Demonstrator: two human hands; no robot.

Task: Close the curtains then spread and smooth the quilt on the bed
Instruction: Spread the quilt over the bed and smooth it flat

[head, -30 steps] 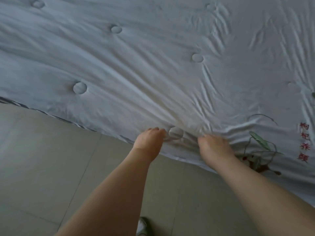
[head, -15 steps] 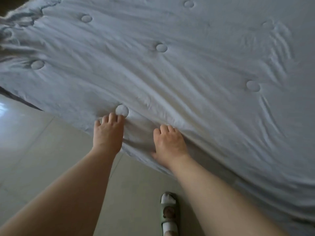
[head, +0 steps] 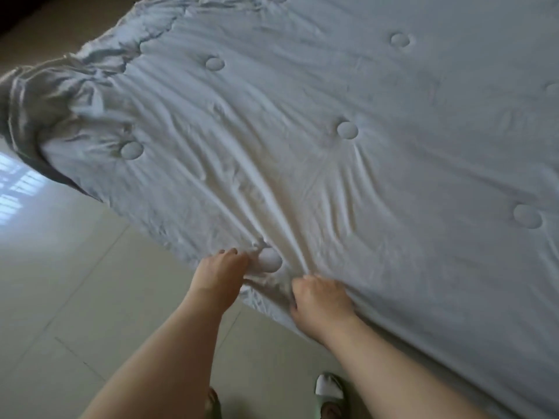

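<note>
A white quilt (head: 348, 182) with round tufted dimples covers the bed and hangs over its near edge. My left hand (head: 219, 275) grips the quilt's edge just left of a round dimple (head: 269, 259). My right hand (head: 320, 300) grips the same edge a little to the right, fingers curled into the cloth. Creases fan out from both hands across the fabric. The quilt's far left corner (head: 60, 95) is bunched and folded over.
Beige floor tiles (head: 75, 297) fill the lower left, with a bright window reflection (head: 18, 189) at the left edge. My feet in green slippers (head: 329, 391) stand close to the bed's side.
My view has shifted left along the bed, bringing the bunched corner into sight. Both hands went from lying flat on the cloth to gripping its edge, and fresh creases radiate from them.
</note>
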